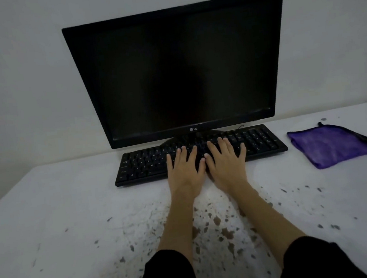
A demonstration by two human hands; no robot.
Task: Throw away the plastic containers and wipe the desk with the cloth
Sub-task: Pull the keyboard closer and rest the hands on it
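Biggest thing here is the white desk (50, 220), which fills the whole lower half of the frame and runs back to a plain pale wall (13, 77) across the top. The desk is pretty grubby: brown and grey specks and smears (221, 230) are scattered over the lower middle, thickest between the person's forearms, thinning out toward the lower left and the right. Next in size is the black monitor (182, 71) in the upper centre, screen dark, with a small logo on its bottom bezel, tilted a bit so its right side sits higher in the frame. Right in front of it, touching or nearly touching its base, is a black keyboard (146, 165) stretching across the middle. Both arms come up from the bottom edge in black sleeves (169, 276) pushed up past the wrists. The left hand (184, 168) and right hand (225, 161) lie palm down side by side on the middle of the keyboard, thumbs almost touching, fingers stretched out flat and slightly spread over the keys, gripping nothing. The cloth (330, 143), purple with a dark edge, sits folded flat on the desk at the middle right, just beside the right end of the keyboard and clear of both hands.
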